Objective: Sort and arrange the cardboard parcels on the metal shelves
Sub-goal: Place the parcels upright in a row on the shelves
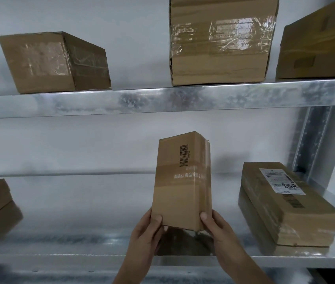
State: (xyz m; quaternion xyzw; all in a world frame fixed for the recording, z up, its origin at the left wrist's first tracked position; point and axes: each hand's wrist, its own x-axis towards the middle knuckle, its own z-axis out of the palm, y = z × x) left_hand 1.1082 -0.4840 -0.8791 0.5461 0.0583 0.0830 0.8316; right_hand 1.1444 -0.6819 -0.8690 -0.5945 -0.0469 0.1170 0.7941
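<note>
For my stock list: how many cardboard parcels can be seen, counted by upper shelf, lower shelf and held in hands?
Upper shelf: 4 parcels
Lower shelf: 2 parcels
Held in both hands: 1 parcel
Total: 7
</note>
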